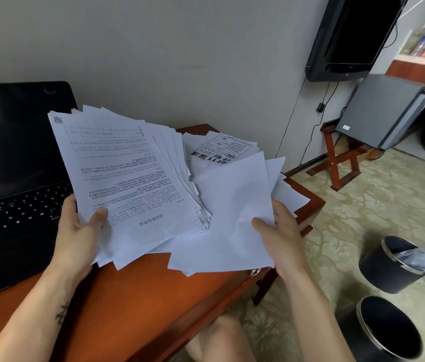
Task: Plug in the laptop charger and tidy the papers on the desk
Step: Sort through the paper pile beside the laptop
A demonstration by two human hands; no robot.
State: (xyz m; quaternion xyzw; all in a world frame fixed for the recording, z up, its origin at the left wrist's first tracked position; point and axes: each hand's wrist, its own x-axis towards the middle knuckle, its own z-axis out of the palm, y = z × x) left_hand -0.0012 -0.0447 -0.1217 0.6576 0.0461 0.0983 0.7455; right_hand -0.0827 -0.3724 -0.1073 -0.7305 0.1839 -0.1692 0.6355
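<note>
My left hand (pixel 80 231) grips a thick fanned stack of printed papers (pixel 127 173), thumb on top, lifted above the reddish wooden desk (pixel 133 304). My right hand (pixel 279 231) pinches a blank white sheet (pixel 232 218) at its right edge, with more loose sheets under it. Further loose papers and a leaflet with bold black print (pixel 222 150) lie on the desk's far right part. An open black laptop (pixel 10 184) with a dark screen sits at the left. No charger is visible.
A black TV (pixel 350 35) hangs on the wall at upper right with cables running down. A grey mini fridge (pixel 384 111) stands on a wooden rack. Two black waste bins (pixel 389 265) (pixel 389 333) stand on the patterned carpet right of the desk.
</note>
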